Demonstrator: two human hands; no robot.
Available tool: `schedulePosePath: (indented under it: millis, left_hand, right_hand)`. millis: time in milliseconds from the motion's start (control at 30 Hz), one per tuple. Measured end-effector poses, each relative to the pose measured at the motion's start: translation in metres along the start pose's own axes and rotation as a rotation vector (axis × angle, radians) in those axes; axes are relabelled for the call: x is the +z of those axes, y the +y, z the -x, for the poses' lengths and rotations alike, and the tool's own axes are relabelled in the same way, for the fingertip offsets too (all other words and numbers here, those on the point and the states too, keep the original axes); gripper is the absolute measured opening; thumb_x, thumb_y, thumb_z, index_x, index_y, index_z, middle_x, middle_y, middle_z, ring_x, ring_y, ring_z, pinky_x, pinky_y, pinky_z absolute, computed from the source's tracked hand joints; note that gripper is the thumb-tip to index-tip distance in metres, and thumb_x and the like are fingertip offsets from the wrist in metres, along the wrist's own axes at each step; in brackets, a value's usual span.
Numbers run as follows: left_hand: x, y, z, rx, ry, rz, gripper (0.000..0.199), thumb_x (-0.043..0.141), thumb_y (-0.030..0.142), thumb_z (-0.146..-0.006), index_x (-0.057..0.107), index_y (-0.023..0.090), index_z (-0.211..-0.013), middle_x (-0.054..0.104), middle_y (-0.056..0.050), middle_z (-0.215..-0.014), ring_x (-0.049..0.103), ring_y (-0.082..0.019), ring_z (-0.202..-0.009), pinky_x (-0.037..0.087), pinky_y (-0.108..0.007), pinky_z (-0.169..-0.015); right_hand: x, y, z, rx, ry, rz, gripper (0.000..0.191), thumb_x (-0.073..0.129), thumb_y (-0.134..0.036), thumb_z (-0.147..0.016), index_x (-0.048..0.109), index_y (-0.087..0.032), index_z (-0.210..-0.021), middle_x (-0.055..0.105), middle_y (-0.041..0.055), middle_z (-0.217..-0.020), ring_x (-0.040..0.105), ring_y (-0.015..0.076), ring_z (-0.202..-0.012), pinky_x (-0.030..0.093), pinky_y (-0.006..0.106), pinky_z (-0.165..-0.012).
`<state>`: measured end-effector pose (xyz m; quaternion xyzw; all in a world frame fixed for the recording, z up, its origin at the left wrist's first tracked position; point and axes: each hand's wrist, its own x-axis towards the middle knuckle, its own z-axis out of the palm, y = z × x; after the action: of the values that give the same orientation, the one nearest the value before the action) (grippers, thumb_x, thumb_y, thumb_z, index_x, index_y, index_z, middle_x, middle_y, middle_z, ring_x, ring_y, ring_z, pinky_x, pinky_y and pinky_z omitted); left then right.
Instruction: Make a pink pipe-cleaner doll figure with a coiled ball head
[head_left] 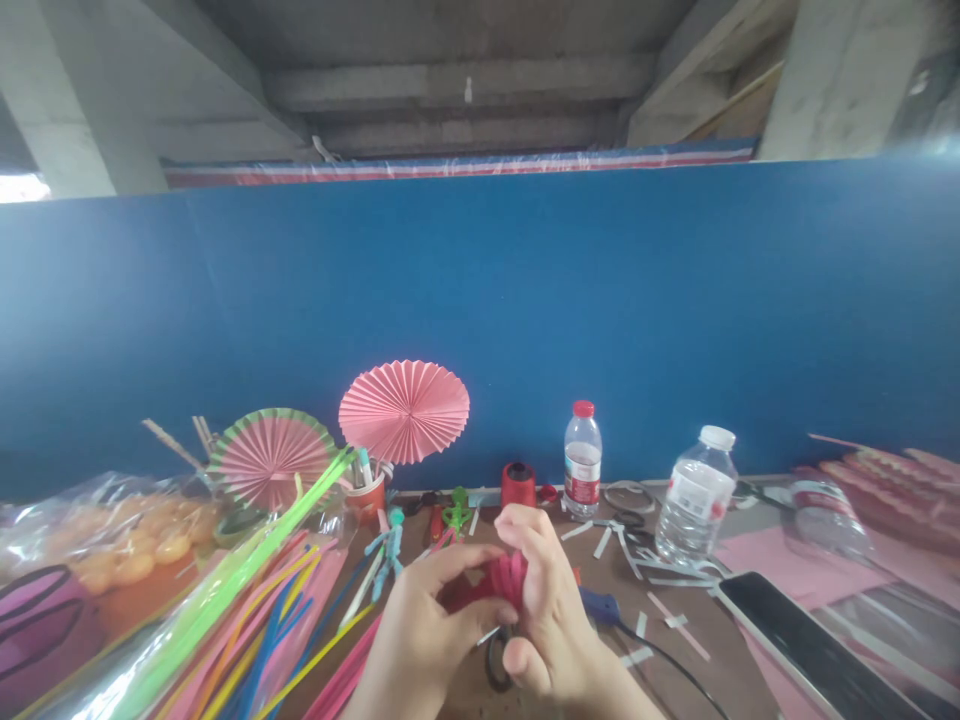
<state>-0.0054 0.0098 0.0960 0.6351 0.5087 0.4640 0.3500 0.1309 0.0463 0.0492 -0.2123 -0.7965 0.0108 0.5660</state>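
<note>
Close together in the lower middle of the head view are my two hands. My left hand (pixel 442 615) is closed, its thumb and forefinger pinching a deep pink coil (pixel 508 578) that looks wound from fuzzy pipe cleaner. Against the coil's other side press the curled fingers of my right hand (pixel 551 600), with the thumb apart below. Fingers hide much of the coil. Loose pink pipe cleaners (pixel 341 685) run beside my left wrist. Below the coil, a dark loop (pixel 496 662) like a scissor handle shows. A blue-handled tool (pixel 600 606) with a black cord lies by my right hand.
Left: a bundle of coloured pipe cleaners (pixel 277 640), a pen cup (pixel 366 495) and a pink paper fan (pixel 405 412). Behind: a red spool (pixel 517 486) and a red-capped bottle (pixel 583 460). Right: a white-capped bottle (pixel 696 500), a phone (pixel 810 640) and paper strips (pixel 679 622).
</note>
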Motion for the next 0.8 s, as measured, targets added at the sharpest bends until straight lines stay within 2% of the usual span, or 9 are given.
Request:
schedulePosePath:
  millis: [67,200,367,433,500,567,667,800]
  left_hand:
    - [0.001,0.001,0.0,0.012,-0.011,0.012,0.025,0.069,0.01,-0.058,0.072,0.02,-0.081,0.072,-0.001,-0.072,0.063,-0.018,-0.067,0.049,-0.023,-0.064]
    - [0.004,-0.002,0.0,0.014,-0.015,0.124,0.023,0.07,0.013,-0.059,0.071,0.018,-0.081,0.073,-0.003,-0.075,0.065,-0.019,-0.07,0.052,-0.024,-0.065]
    - [0.004,-0.007,-0.002,0.01,-0.013,0.278,0.023,0.072,0.017,-0.06,0.069,0.017,-0.083,0.074,-0.005,-0.078,0.067,-0.021,-0.073,0.054,-0.026,-0.067]
    - [0.003,-0.006,-0.002,0.013,0.019,0.3,0.024,0.072,0.019,-0.06,0.069,0.016,-0.084,0.074,-0.005,-0.079,0.068,-0.022,-0.074,0.054,-0.025,-0.067]
    - [0.002,-0.003,0.0,0.016,0.06,0.283,0.024,0.072,0.019,-0.06,0.069,0.017,-0.084,0.074,-0.004,-0.078,0.068,-0.021,-0.073,0.053,-0.024,-0.067]
    - [0.002,0.001,0.003,0.027,0.126,0.211,0.021,0.072,0.018,-0.061,0.07,0.019,-0.082,0.073,-0.001,-0.075,0.067,-0.019,-0.07,0.053,-0.022,-0.065]
    - [0.002,0.005,0.007,0.108,0.265,0.047,0.018,0.07,0.02,-0.062,0.071,0.022,-0.08,0.073,0.001,-0.074,0.066,-0.018,-0.068,0.052,-0.02,-0.063]
    - [-0.003,0.006,0.009,0.224,0.354,-0.13,0.021,0.071,0.02,-0.062,0.071,0.025,-0.082,0.074,0.002,-0.078,0.066,-0.018,-0.068,0.052,-0.02,-0.063]
  right_hand:
    - [-0.003,-0.001,-0.001,0.043,-0.036,-0.095,0.065,0.014,-0.065,-0.082,0.019,-0.02,-0.128,0.035,0.0153,-0.118,0.038,0.0324,-0.112,0.035,0.052,-0.088]
    - [-0.007,-0.006,-0.003,0.081,-0.063,-0.246,0.065,0.012,-0.067,-0.08,0.017,-0.024,-0.129,0.029,0.0141,-0.123,0.03,0.0338,-0.119,0.031,0.055,-0.092]
    - [-0.004,-0.012,0.002,0.271,0.008,-0.332,0.049,0.016,-0.052,-0.089,0.019,-0.023,-0.129,0.024,0.0138,-0.129,0.024,0.0301,-0.124,0.031,0.051,-0.095]
    - [-0.001,-0.015,0.003,0.313,0.092,-0.306,0.041,0.023,-0.044,-0.091,0.023,-0.023,-0.126,0.026,0.0135,-0.127,0.027,0.0279,-0.122,0.031,0.049,-0.095]
    - [0.0,-0.017,0.0,0.297,0.14,-0.288,0.038,0.034,-0.041,-0.089,0.03,-0.022,-0.121,0.033,0.0124,-0.12,0.035,0.0267,-0.115,0.035,0.046,-0.092]
    - [-0.002,-0.019,-0.006,0.271,0.138,-0.297,0.034,0.045,-0.039,-0.085,0.04,-0.022,-0.113,0.042,0.0095,-0.108,0.045,0.0244,-0.102,0.04,0.041,-0.085]
    - [-0.008,-0.022,-0.015,0.318,0.113,-0.311,0.021,0.053,-0.027,-0.082,0.05,-0.023,-0.102,0.051,0.0052,-0.094,0.052,0.0194,-0.086,0.045,0.033,-0.075]
    - [-0.018,-0.024,-0.023,0.371,0.064,-0.393,0.022,0.055,-0.024,-0.082,0.057,-0.023,-0.104,0.057,0.006,-0.097,0.055,0.0195,-0.089,0.046,0.031,-0.078]
